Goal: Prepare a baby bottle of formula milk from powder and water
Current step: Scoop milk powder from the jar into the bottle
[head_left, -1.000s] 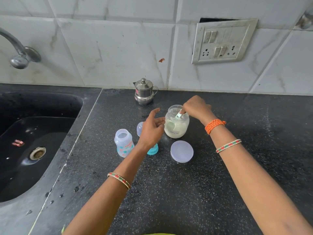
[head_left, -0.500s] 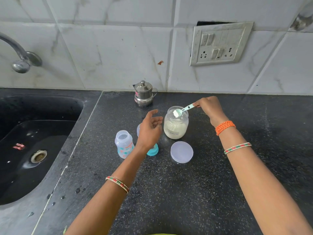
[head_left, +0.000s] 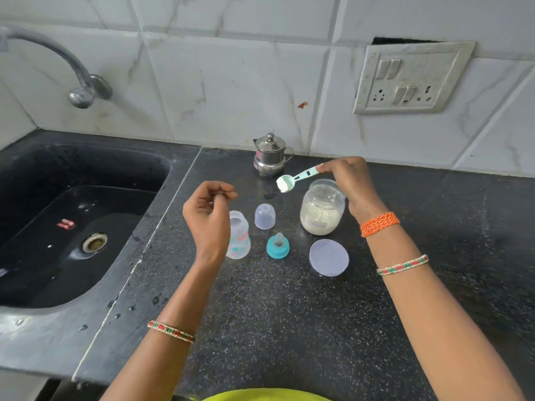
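Nearest, the round lid (head_left: 329, 257) lies flat in front of the jar (head_left: 322, 208), with the teal teat (head_left: 278, 246) to its left. The left hand (head_left: 206, 213) hovers with loosely curled fingers, holding nothing, in front of the open bottle (head_left: 239, 235). The clear cap (head_left: 264, 216) stands left of the jar. Above the jar's far rim, the right hand (head_left: 348, 180) pinches a scoop (head_left: 298, 178) heaped with white powder, bowl pointing left. A steel pot (head_left: 270, 155) sits behind.
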`<move>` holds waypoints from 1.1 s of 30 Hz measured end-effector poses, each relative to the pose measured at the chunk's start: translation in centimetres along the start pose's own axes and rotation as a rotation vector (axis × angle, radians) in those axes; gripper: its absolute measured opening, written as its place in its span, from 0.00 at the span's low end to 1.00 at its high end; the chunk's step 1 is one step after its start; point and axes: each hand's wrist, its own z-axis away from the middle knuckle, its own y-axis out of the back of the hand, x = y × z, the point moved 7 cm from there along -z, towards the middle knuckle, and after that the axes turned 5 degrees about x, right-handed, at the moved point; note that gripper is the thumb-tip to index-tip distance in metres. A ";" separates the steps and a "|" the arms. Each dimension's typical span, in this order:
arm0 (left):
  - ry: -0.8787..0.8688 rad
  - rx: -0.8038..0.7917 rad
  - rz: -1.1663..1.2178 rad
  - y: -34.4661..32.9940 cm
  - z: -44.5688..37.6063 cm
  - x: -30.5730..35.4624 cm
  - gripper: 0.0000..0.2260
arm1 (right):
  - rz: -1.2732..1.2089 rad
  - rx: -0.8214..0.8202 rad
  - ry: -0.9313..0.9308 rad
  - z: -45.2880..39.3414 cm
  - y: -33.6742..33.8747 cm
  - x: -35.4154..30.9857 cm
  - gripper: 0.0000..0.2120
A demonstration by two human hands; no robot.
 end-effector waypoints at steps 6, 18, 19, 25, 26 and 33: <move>0.113 0.005 -0.152 5.2 0.9 -4.1 0.06 | 0.003 -0.154 -0.020 2.1 -5.9 -0.4 0.07; 0.265 -0.357 -0.293 4.8 2.9 -8.0 0.33 | 0.219 -0.214 0.069 2.9 -8.8 -0.4 0.09; 0.261 -0.387 -0.308 4.5 2.9 -8.1 0.35 | 0.223 -0.214 0.082 2.9 -8.8 -0.5 0.09; 0.243 -0.491 -0.370 3.5 3.0 -9.1 0.36 | 0.277 -0.173 0.225 3.5 -8.6 -1.2 0.06; 0.234 -0.508 -0.373 3.3 3.1 -9.2 0.34 | 0.277 -0.160 0.259 3.7 -8.5 -1.4 0.06; 0.176 -0.510 -0.383 2.9 3.5 -9.2 0.24 | 0.394 0.004 0.622 6.5 -8.6 -3.2 0.04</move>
